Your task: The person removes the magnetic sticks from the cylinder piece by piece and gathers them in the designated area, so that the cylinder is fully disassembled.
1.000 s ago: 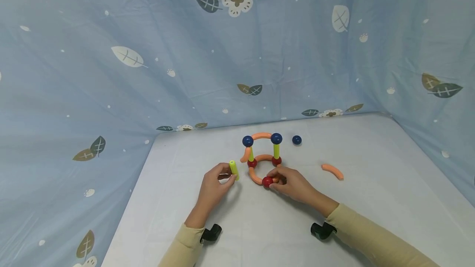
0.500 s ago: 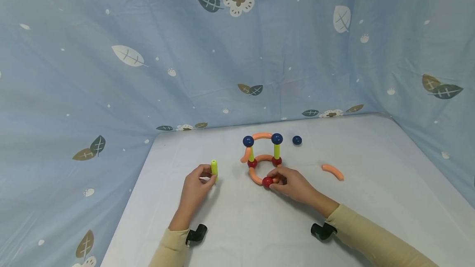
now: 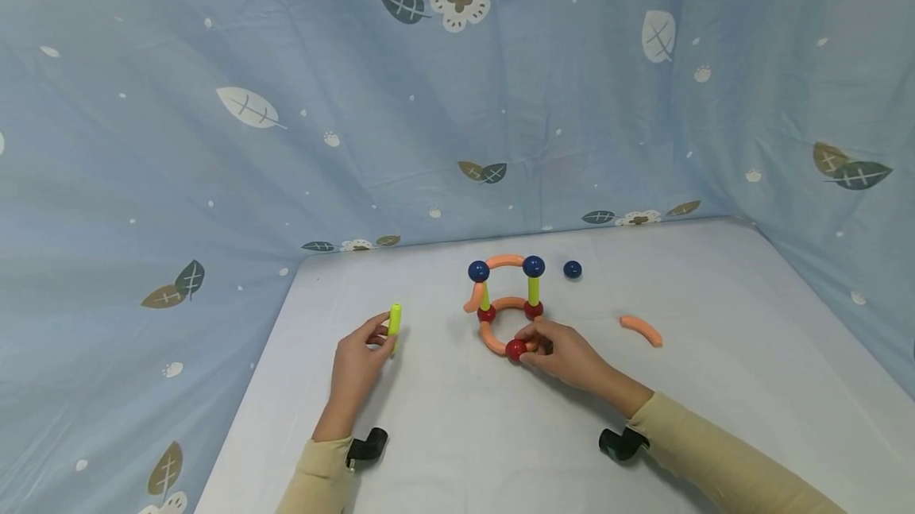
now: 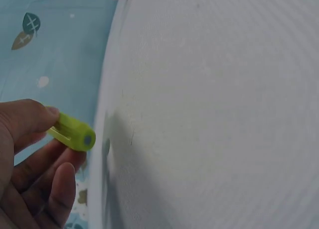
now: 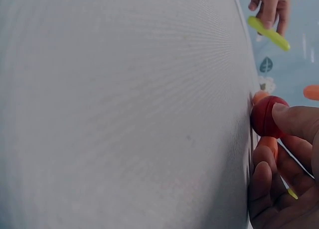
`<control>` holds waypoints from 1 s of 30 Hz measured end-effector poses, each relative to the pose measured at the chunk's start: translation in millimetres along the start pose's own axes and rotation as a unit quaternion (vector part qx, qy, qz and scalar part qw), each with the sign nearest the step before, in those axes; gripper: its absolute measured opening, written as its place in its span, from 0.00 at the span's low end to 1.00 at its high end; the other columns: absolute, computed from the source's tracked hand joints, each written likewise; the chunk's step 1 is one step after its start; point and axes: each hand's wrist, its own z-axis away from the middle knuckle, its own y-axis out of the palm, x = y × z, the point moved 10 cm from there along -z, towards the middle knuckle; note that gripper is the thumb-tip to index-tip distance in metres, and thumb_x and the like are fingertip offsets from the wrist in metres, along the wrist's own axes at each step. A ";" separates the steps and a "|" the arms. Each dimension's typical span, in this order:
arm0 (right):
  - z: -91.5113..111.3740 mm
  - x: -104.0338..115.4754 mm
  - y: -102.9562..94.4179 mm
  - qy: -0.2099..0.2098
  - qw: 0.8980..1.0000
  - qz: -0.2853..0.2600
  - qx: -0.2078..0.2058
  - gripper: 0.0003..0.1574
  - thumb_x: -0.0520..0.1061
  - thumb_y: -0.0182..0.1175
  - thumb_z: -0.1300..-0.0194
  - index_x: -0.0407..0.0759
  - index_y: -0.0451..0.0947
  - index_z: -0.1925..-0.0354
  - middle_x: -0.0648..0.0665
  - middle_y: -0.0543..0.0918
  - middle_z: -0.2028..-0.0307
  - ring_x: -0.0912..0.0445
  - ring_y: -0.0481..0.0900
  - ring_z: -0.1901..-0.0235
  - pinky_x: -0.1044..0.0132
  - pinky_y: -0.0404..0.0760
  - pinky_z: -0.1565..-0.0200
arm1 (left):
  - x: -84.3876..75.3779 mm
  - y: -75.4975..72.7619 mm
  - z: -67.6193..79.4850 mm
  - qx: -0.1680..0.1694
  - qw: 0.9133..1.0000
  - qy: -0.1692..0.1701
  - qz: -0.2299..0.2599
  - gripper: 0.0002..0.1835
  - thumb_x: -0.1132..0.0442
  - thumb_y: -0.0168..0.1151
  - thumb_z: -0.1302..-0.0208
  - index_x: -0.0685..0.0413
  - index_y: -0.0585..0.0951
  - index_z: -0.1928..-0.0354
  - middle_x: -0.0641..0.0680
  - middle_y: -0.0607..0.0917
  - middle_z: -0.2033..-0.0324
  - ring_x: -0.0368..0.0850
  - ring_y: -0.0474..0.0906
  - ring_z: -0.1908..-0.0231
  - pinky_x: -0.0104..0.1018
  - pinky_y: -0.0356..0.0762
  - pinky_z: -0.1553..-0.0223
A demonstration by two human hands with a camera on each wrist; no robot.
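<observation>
My left hand (image 3: 355,359) holds a yellow-green rod (image 3: 395,322) nearly upright, off to the left of the ball-and-rod toy structure. In the left wrist view a grey dot shows on the end of this rod (image 4: 72,132). With thumb and fingers, my right hand (image 3: 565,351) grips a red ball (image 3: 515,350) at the structure's front corner. A curved orange rod (image 3: 492,340) runs back from that ball to another red ball (image 3: 486,314). Two upright yellow-green rods carry blue balls (image 3: 533,266), joined by a curved orange rod (image 3: 504,260). My right fingers partly cover the right side.
One more curved orange rod (image 3: 474,299) slants down from the left blue ball. A loose blue ball (image 3: 573,269) lies behind to the right. Farther right, a loose curved orange rod (image 3: 641,331) rests on the white table (image 3: 729,403). Patterned blue cloth (image 3: 357,101) hangs behind.
My left hand has moved left with the yellow-green rod, away from the structure. The right hand stays on the red ball.
</observation>
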 end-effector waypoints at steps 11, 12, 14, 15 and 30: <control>0.2 -0.2 -0.7 -0.009 1.000 -0.006 0.001 0.18 0.44 0.73 0.37 0.50 0.83 0.49 0.56 0.80 0.63 0.57 0.75 0.63 0.69 0.79 0.62 | 10.3 -2.9 -2.5 0.011 0.997 -0.017 -0.070 0.24 0.64 0.72 0.38 0.50 0.83 0.38 0.54 0.90 0.61 0.47 0.84 0.66 0.34 0.77 0.73; 0.2 -0.4 -0.7 -0.009 1.000 -0.008 0.001 0.17 0.44 0.73 0.37 0.50 0.83 0.49 0.56 0.80 0.63 0.57 0.75 0.63 0.69 0.79 0.62 | 10.9 -3.0 -2.7 0.012 0.997 -0.018 -0.077 0.24 0.64 0.72 0.38 0.50 0.84 0.38 0.54 0.90 0.61 0.46 0.84 0.67 0.34 0.77 0.73; 0.1 -0.7 -0.7 -0.008 1.000 -0.009 0.001 0.18 0.44 0.73 0.37 0.50 0.83 0.49 0.56 0.80 0.63 0.57 0.75 0.63 0.69 0.79 0.62 | 12.4 -2.7 -3.1 0.014 0.996 -0.023 -0.084 0.22 0.64 0.72 0.38 0.51 0.85 0.40 0.54 0.89 0.63 0.46 0.83 0.67 0.35 0.77 0.73; 0.1 -0.9 -0.6 -0.007 1.000 -0.010 0.001 0.18 0.44 0.73 0.37 0.50 0.83 0.49 0.55 0.80 0.63 0.57 0.75 0.63 0.69 0.79 0.62 | 13.0 -2.6 -3.1 0.016 0.996 -0.026 -0.085 0.21 0.64 0.72 0.38 0.51 0.85 0.41 0.54 0.89 0.63 0.46 0.82 0.67 0.35 0.77 0.73; 0.6 -0.8 -0.4 -0.007 1.000 -0.007 0.000 0.18 0.44 0.73 0.37 0.50 0.83 0.49 0.56 0.80 0.63 0.57 0.75 0.64 0.69 0.79 0.62 | 14.0 2.0 -4.3 0.035 0.993 -0.034 -0.107 0.16 0.63 0.72 0.38 0.54 0.88 0.48 0.53 0.88 0.67 0.44 0.78 0.69 0.37 0.75 0.72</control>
